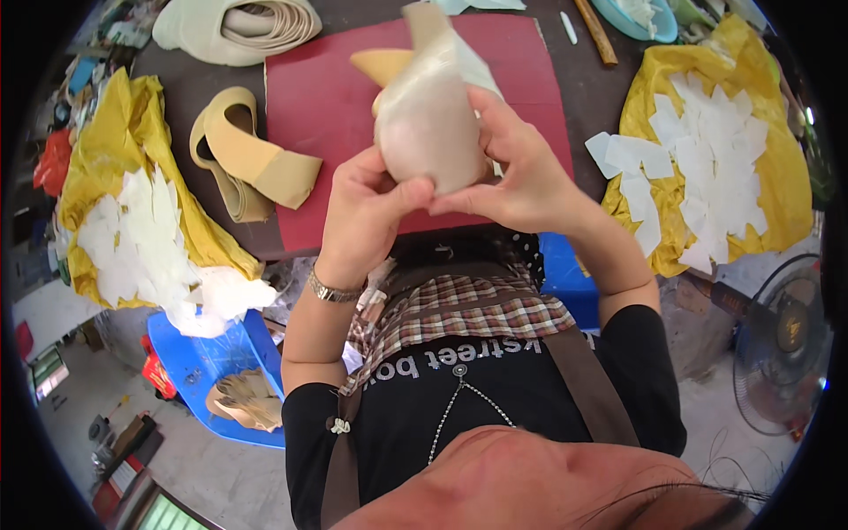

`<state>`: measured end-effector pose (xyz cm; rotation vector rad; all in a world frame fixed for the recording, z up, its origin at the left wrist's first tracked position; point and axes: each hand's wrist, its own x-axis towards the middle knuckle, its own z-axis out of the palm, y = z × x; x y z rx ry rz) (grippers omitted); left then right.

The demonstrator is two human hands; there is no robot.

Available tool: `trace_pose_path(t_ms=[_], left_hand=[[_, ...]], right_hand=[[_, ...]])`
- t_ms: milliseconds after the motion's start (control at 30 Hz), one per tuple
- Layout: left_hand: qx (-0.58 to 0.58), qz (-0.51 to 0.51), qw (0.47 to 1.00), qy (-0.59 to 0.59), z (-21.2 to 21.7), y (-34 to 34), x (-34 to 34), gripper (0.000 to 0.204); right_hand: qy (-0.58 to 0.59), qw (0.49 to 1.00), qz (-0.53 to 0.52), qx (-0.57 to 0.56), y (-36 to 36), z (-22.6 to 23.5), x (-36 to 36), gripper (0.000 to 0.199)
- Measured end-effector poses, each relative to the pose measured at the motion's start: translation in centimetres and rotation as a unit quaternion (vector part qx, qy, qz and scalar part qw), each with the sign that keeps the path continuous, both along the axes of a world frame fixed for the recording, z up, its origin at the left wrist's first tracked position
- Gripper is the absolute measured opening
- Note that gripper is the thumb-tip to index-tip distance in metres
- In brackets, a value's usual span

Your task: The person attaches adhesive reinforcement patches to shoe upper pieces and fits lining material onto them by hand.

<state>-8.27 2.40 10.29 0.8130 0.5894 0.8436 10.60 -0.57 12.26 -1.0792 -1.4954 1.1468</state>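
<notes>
Both hands hold up a pale beige curved piece (430,132) that looks like a shoe upper, bent into a rounded shape with a strap-like end pointing away from me. My left hand (364,208) grips its near left edge, thumb pressed on the lower rim. On the right side, my right hand (523,172) has its fingers along the edge and its thumb at the bottom, close to the left thumb. A yellowish tip (380,64) shows behind the piece. Below it lies a dark red board (309,97) on the table.
Left of the board, folded tan pieces (265,163) lie near a thick beige stack (238,31). Yellow sacks with white cut sheets flank me at left (137,234) and right (715,159). A blue bin (208,362) and a fan (786,344) stand lower down.
</notes>
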Motion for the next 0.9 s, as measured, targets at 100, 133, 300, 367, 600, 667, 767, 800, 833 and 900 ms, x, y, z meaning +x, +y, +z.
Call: trace_pose_path(t_ms=[100,133,300,367,600,667,767,800,833,900], left_hand=[[0.105,-0.043,0.992,0.047,0.7,0.5,-1.3,0.031],[0.203,-0.102,0.971,0.077,0.9,0.8,-1.5,0.031],[0.417,-0.243,0.847,0.224,-5.0,4.2,0.0,0.025],[0.452,-0.238,0.802,0.309,-5.9,3.3,0.3,0.02],[0.623,-0.239,0.651,0.362,-5.7,3.1,1.2,0.046],[0.628,-0.231,0.64,0.378,-5.7,3.1,1.1,0.051],[0.632,-0.257,0.611,0.402,-4.1,3.5,2.3,0.053],[0.617,-0.252,0.623,0.408,-4.6,3.4,2.2,0.049],[0.618,-0.256,0.622,0.407,-4.7,3.8,2.1,0.049],[0.591,-0.286,0.647,0.389,-4.8,4.9,2.0,0.045]], right_hand=[[-0.077,0.995,0.061,-0.003,0.0,2.7,2.1,0.069],[-0.151,0.974,0.118,0.124,0.2,2.6,2.6,0.07],[-0.299,0.934,0.016,0.193,2.0,-3.7,4.3,0.055],[-0.228,0.965,-0.051,0.121,1.5,-5.6,6.6,0.049],[-0.325,0.945,-0.033,-0.007,2.2,-6.0,5.3,0.031],[-0.441,0.896,0.004,-0.058,3.8,-5.2,4.4,0.04],[-0.456,0.889,-0.003,-0.051,6.0,-5.0,4.0,0.04],[-0.469,0.882,-0.016,-0.034,6.6,-5.1,3.9,0.033],[-0.467,0.883,-0.019,-0.036,7.3,-5.2,4.1,0.033],[-0.355,0.932,0.035,-0.066,8.7,-5.5,5.0,0.024]])
